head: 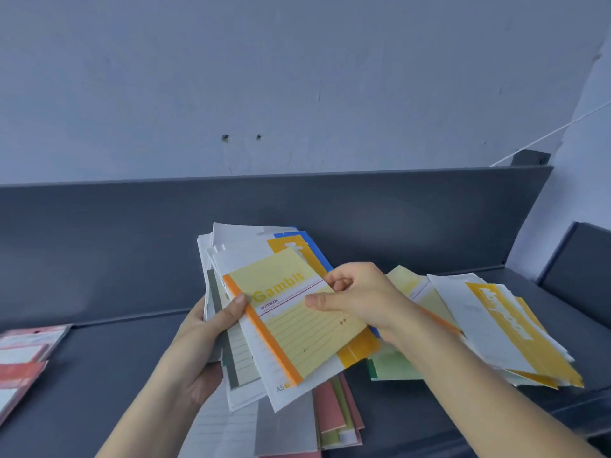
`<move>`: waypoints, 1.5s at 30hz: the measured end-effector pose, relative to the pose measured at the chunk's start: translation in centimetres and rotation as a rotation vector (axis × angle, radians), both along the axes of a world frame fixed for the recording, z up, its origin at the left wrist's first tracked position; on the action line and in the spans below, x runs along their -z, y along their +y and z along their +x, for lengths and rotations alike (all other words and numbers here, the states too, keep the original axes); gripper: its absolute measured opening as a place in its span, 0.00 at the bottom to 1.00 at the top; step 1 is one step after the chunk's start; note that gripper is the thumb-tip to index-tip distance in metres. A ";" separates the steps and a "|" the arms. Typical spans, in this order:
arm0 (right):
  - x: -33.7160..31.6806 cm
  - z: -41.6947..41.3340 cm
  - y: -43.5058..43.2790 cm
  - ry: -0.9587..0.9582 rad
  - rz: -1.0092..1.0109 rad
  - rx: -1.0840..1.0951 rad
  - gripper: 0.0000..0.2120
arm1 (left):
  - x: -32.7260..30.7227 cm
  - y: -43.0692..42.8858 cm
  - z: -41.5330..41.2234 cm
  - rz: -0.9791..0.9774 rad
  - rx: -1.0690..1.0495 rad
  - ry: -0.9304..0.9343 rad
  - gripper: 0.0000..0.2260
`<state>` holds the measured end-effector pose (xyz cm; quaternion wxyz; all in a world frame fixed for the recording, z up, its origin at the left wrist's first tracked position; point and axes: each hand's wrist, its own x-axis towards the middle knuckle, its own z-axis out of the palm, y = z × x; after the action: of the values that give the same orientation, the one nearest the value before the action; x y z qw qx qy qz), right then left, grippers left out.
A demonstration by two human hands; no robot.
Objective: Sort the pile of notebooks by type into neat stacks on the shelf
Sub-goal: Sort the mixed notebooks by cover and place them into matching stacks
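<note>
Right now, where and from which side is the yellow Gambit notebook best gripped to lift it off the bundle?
Probably its upper right edge, from the right. The yellow Gambit notebook lies topmost on the bundle; the left hand pins its orange spine with the thumb, and the opposite edge is free, where the right hand pinches it.

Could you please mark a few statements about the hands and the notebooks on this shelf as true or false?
1. The left hand grips a bundle of notebooks. True.
2. The top one in the bundle is blue with a black spine. False: it is the yellow notebook, with an orange spine.
3. The right hand pinches the yellow notebook's right edge. True.
4. The red notebooks lie on the shelf to the right of both hands. False: they lie to the left.
</note>
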<state>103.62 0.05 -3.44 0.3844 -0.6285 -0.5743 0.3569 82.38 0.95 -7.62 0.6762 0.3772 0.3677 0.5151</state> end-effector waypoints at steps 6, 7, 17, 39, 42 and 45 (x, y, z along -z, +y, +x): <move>0.6 -3.1 0.5 0.143 -0.003 -0.045 0.13 | 0.7 -0.4 -2.6 -0.018 -0.057 0.002 0.20; 0.7 -3.1 0.5 0.169 0.007 -0.025 0.11 | 0.7 -0.5 -2.9 -0.017 -0.061 0.016 0.21; 4.8 7.1 1.6 -0.487 -0.017 0.418 0.08 | 0.6 -0.7 -4.0 0.015 -0.021 0.039 0.18; 8.3 10.4 -1.9 -1.067 -0.020 0.193 0.18 | 0.7 -1.5 0.2 -0.035 0.124 0.145 0.20; 7.9 11.4 -1.3 -1.029 -0.055 0.125 0.18 | 0.5 -1.5 0.7 -0.033 0.124 0.162 0.20; 7.9 12.0 -0.6 -0.984 -0.094 0.117 0.19 | 0.3 -1.6 1.2 -0.033 0.122 0.166 0.18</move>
<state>115.58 -0.55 -11.37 0.0582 -0.7702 -0.6348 0.0214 83.55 -0.65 -7.92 0.6796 0.4290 0.4073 0.4339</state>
